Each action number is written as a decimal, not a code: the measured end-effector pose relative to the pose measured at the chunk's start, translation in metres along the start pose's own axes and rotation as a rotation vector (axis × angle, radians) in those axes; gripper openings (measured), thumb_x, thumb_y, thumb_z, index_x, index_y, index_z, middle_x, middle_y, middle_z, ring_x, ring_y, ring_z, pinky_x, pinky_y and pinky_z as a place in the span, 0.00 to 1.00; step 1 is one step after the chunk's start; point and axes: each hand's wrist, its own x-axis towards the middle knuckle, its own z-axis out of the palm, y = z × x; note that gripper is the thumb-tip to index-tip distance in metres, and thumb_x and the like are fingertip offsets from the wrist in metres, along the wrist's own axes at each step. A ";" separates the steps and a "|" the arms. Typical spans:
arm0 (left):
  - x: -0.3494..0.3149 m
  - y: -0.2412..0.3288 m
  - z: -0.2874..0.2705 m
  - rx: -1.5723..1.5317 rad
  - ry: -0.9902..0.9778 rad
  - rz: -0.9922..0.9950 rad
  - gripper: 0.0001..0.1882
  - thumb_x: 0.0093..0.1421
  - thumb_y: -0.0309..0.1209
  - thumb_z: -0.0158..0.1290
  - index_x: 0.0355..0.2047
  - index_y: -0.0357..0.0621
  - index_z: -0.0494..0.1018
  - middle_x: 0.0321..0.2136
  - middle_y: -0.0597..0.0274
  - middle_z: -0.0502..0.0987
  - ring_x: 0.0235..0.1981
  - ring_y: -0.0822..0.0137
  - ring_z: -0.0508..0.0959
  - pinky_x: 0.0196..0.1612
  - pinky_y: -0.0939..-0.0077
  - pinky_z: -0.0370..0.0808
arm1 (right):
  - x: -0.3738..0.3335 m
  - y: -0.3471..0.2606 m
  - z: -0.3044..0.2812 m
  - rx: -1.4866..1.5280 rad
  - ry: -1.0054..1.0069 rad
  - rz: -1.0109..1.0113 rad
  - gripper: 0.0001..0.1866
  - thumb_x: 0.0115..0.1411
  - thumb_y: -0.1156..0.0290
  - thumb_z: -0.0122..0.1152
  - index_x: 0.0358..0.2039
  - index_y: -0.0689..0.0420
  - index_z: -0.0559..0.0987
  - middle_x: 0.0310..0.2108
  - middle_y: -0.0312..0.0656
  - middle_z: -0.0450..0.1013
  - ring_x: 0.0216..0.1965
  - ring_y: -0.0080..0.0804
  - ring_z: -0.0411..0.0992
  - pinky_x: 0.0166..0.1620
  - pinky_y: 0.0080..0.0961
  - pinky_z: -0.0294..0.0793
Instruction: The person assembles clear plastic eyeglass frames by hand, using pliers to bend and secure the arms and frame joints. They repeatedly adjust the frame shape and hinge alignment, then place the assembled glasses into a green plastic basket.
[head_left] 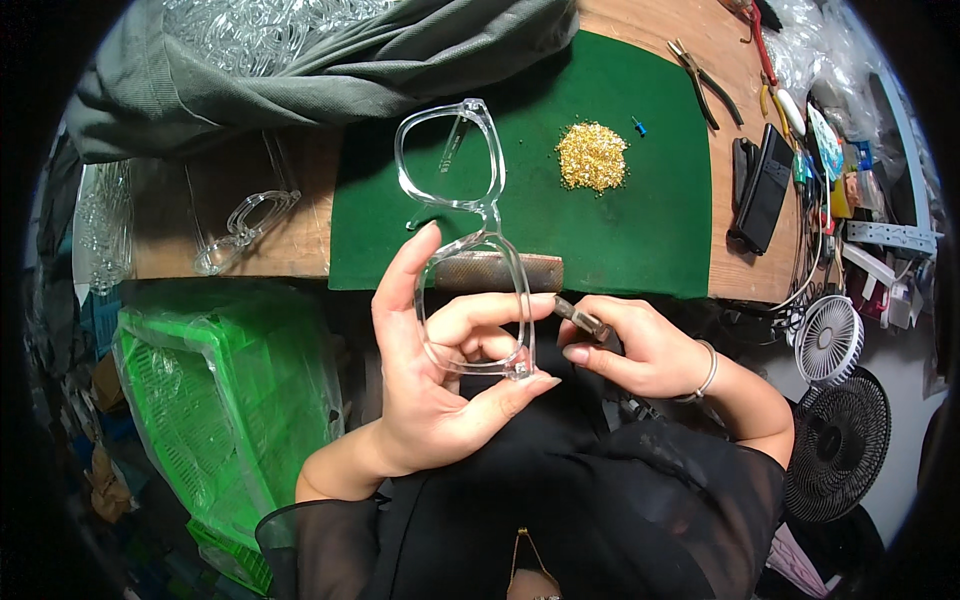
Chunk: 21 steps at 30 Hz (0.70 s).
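Note:
My left hand grips a clear plastic eyeglass frame by its lower rim, thumb and fingers pinching near the hinge corner. The frame stands on end, its other rim reaching up over the green mat. Closed around a metal tool is my right hand; the short dark jaws look like those of pliers, and the rest is hidden in the palm. The jaws are close to my left fingertips, right of the lower rim. Behind that rim lies a worn, brownish bar at the table's front edge.
A heap of tiny gold pieces lies on the mat beside a blue pushpin. Pliers and a black phone-like device rest to the right. More clear frames lie left, above a green crate. Fans stand right.

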 end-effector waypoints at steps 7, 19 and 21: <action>-0.001 -0.002 0.007 0.169 -0.021 0.014 0.56 0.50 0.13 0.58 0.65 0.49 0.28 0.49 0.41 0.69 0.30 0.77 0.76 0.39 0.84 0.73 | -0.007 -0.011 0.000 0.309 -0.227 0.106 0.15 0.63 0.61 0.54 0.37 0.62 0.72 0.30 0.44 0.73 0.34 0.31 0.72 0.41 0.27 0.70; -0.001 -0.005 0.013 0.140 -0.020 -0.102 0.53 0.50 0.09 0.52 0.65 0.47 0.29 0.53 0.39 0.66 0.33 0.75 0.77 0.39 0.84 0.73 | -0.006 -0.024 -0.006 0.332 -0.326 0.208 0.16 0.63 0.60 0.53 0.38 0.63 0.71 0.30 0.46 0.73 0.33 0.34 0.72 0.40 0.29 0.70; -0.001 -0.004 0.013 0.104 -0.007 -0.118 0.53 0.50 0.09 0.52 0.65 0.48 0.29 0.52 0.39 0.66 0.32 0.76 0.77 0.38 0.85 0.73 | -0.006 -0.023 -0.008 0.348 -0.354 0.219 0.16 0.63 0.60 0.53 0.38 0.63 0.70 0.29 0.46 0.72 0.32 0.34 0.71 0.38 0.29 0.70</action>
